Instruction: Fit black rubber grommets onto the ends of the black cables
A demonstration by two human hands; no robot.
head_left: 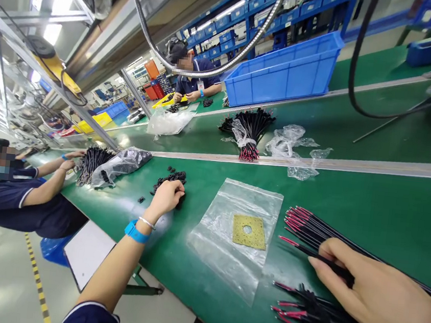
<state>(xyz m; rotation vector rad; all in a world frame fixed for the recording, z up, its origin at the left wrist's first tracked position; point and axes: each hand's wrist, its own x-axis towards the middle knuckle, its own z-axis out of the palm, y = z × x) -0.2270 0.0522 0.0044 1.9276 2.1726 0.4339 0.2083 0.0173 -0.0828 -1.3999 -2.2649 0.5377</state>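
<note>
My left hand [168, 197] reaches to a pile of small black parts [175, 178] on the green table, its fingers curled together at the pile's edge; what they pinch is hidden. My right hand [375, 291] grips a black cable [306, 250] between thumb and fingers, its red-and-silver wire ends pointing left. Just beyond it lies a row of similar cables [320, 226] with red tips. Nearer to me is another bundle of cables [315, 316], partly under my right hand. Between my hands, a yellow sponge [248, 232] with a round hole rests on a clear plastic bag [219, 234].
Past a metal rail [353, 166] stand a tied cable bundle [249, 129], crumpled plastic [287, 141] and a blue bin [282, 71]. At left a person [15, 192] handles cables beside a filled plastic bag [122, 164]. Another person [197, 72] works across the table.
</note>
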